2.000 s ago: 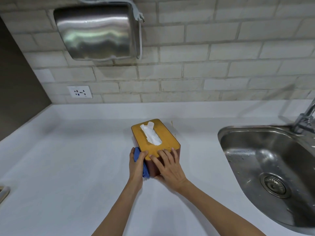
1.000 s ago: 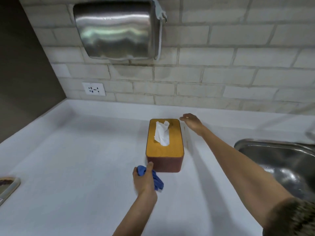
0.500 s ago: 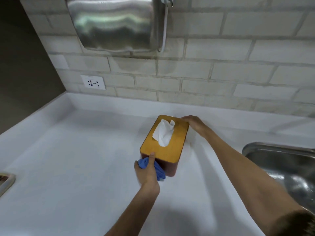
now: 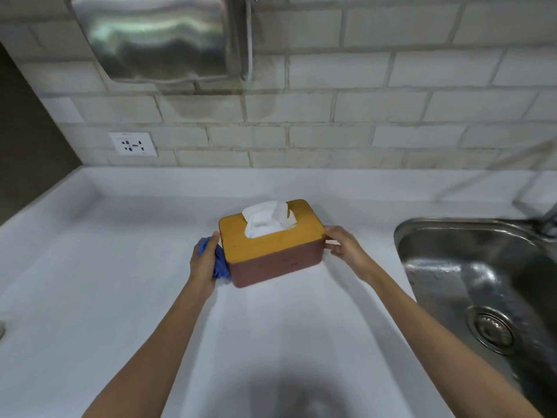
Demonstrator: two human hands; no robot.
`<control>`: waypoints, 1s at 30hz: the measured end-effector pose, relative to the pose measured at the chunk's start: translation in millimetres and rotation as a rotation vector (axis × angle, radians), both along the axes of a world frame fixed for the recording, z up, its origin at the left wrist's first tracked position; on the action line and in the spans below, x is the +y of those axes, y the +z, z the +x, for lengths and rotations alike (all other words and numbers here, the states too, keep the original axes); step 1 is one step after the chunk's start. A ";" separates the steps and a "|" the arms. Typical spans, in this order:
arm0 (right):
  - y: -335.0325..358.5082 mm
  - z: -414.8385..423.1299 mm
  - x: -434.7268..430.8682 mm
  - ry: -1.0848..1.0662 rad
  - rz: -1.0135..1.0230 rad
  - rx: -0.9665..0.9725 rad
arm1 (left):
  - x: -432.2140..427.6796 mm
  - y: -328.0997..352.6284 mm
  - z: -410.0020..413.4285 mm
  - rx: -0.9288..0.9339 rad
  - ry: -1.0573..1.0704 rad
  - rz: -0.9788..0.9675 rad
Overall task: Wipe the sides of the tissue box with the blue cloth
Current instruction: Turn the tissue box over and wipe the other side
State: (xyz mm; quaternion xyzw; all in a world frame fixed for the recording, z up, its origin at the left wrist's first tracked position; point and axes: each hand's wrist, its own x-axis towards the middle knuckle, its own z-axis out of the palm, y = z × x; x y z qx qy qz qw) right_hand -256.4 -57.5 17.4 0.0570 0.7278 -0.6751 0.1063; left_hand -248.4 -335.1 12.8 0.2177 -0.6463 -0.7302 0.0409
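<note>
Mustard-yellow on its lid and reddish-brown on its sides, the tissue box [image 4: 272, 245] sat on the white table [image 4: 120, 297] with its long axis running left to right, slightly skewed so its right end lay farther back. A white tissue [image 4: 268, 220] stood up from the slot in the top. One long side faced the camera.

At the box's left end the left hand [image 4: 203, 262] had its grip closed on the bunched blue cloth [image 4: 219, 260], pressing it against that short side. At the right end the right hand [image 4: 346, 247] had its fingers spread, thumb and fingertips touching the box's corner, holding nothing else.

A steel sink [image 4: 482, 282] lay to the right, well apart from the box. Behind rose a pale brick-tiled wall [image 4: 361, 101] with a white socket [image 4: 132, 144] and a shiny metal dispenser [image 4: 156, 34] mounted above.
</note>
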 end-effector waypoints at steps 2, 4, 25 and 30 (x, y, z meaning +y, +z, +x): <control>-6.3 14.4 -5.0 0.022 -0.050 -0.002 | -2.1 -3.9 7.6 0.033 -0.056 -0.001; -10.9 23.5 -9.7 0.016 -0.062 0.010 | -0.4 -6.3 14.3 0.062 -0.117 -0.025; 23.1 60.7 16.0 -0.165 0.311 0.123 | 11.2 46.1 10.0 -0.346 -0.360 -0.264; 36.3 45.6 13.1 -0.167 0.203 0.009 | 17.0 53.0 0.1 -0.376 -0.347 -0.249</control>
